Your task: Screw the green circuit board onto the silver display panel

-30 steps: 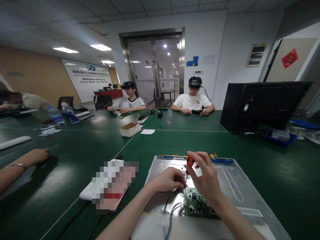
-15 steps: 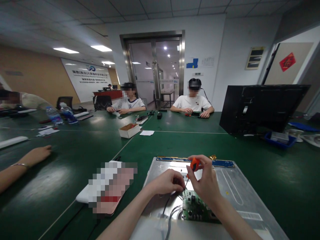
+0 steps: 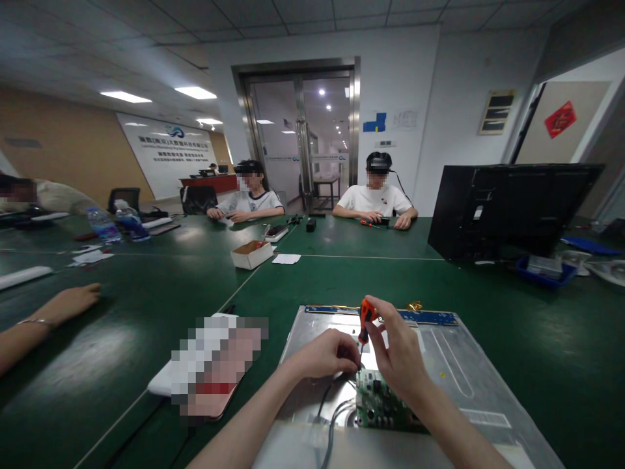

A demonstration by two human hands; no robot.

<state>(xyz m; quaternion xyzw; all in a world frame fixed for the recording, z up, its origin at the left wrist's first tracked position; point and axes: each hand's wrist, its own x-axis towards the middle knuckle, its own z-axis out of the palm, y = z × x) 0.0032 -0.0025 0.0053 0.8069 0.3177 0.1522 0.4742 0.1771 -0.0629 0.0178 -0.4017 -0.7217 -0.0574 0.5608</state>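
Observation:
My right hand (image 3: 398, 345) grips the orange and black handle of a screwdriver (image 3: 364, 320). The tool stands nearly upright, its tip at the upper left corner of a green circuit board (image 3: 383, 404). Beside that tip, my left hand (image 3: 333, 355) is closed with its fingers bent together; what they hold, if anything, is hidden. The board lies on a large silver metal panel (image 3: 444, 371) with a blue strip board (image 3: 434, 318) along its far edge. Grey and dark cables (image 3: 332, 426) run from under my left hand towards the near edge.
Left of the panel lie a white object (image 3: 163, 378) and a pink phone-like object (image 3: 215, 407), partly blurred out. A small open box (image 3: 251, 255) stands farther off. A black monitor (image 3: 512, 208) stands at the right. Another person's arm (image 3: 53, 316) rests at left; two people sit opposite.
The screwdriver handle has tipped from leaning right to nearly upright, and my right hand's fingers have shifted left with it. My left hand has stayed almost in place.

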